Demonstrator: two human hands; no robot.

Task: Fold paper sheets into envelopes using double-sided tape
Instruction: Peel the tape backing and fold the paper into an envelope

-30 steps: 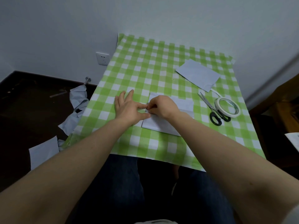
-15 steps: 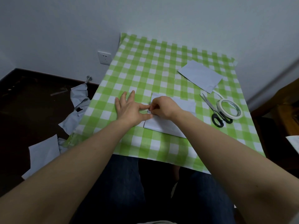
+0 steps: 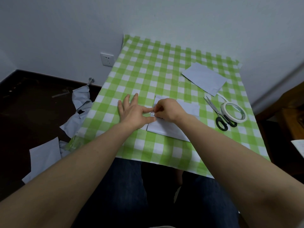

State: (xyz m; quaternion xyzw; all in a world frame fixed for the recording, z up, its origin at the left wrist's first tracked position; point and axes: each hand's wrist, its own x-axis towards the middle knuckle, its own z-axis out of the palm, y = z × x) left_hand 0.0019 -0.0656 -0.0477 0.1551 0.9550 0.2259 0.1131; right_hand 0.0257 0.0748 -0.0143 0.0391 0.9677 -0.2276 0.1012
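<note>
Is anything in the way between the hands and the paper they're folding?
Nothing visible. The left hand presses and the right hand pinches the folded paper at its left edge; scissors and tape roll lie to its right.

We reached both bare forearms forward from the lower corners. Our left hand (image 3: 133,112) lay flat, palm down, fingers spread, its forefinger and thumb stretched toward our right hand (image 3: 167,110). That hand was bent at the wrist, its fingers (image 3: 158,107) curled, pinching the left edge of the paper sheet (image 3: 166,129).
</note>
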